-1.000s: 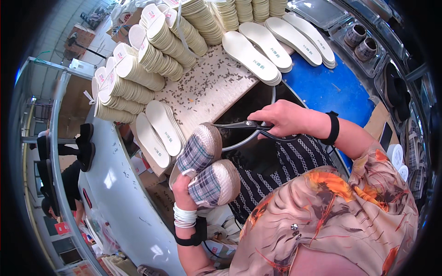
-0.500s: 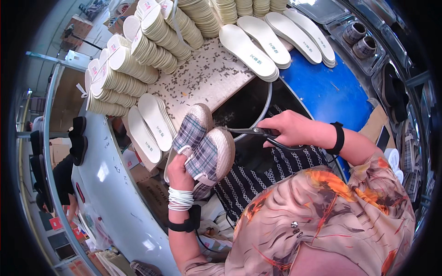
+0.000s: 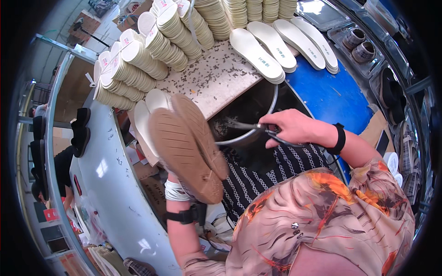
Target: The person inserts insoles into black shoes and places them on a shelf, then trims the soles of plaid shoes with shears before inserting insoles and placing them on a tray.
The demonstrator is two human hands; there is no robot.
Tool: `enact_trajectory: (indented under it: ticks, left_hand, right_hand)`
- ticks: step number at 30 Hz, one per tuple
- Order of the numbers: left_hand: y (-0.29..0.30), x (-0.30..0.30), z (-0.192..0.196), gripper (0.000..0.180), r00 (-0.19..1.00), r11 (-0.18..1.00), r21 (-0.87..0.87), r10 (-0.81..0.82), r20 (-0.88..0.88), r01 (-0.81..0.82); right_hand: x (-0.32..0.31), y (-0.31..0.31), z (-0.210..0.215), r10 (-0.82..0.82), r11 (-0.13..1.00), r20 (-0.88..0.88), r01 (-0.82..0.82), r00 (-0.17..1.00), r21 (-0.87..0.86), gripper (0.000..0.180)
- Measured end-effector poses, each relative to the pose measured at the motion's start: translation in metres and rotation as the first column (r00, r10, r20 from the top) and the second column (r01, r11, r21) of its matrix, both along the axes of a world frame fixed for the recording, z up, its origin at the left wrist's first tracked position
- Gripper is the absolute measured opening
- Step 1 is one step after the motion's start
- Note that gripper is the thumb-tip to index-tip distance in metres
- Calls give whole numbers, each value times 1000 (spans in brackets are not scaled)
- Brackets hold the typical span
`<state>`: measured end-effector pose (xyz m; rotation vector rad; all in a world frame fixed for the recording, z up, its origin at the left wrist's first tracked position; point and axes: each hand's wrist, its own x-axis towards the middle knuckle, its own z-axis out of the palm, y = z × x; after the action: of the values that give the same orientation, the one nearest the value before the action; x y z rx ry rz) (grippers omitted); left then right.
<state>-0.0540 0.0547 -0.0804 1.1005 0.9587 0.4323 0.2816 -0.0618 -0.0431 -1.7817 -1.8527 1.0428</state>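
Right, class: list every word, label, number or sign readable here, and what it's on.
White insoles: green print, not copied here.
Insole stacks: pink-marked labels, too small to read.
Cardboard box: dark lettering, not copied here.
Shoe soles: any lettering too blurred.
Pale table: dark marks, unreadable.

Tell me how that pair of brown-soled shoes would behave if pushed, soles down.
The shoes would probably resist sliding, given their grooved soles. They look fairly stiff, since the soles show no obvious sag. They might drift apart, as nothing visibly ties them.
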Motion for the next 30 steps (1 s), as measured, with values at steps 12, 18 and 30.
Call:
enact_trajectory:
  ticks: [12, 18, 30]
  left_hand:
    - [-38, 40, -1, 33, 982, 972, -212, 129, 136, -99]
    - [-25, 56, 4, 34, 953, 930, -327, 238, 187, -168]
    - [-17, 90, 14, 35, 817, 811, -486, 501, 287, -327]
  right_hand:
    - [-16, 15, 5, 125, 853, 221, -219, 967, 474, 43]
    - [-12, 19, -12, 240, 880, 299, -337, 924, 335, 43]
    - [-31, 28, 3, 270, 842, 286, -370, 919, 394, 40]
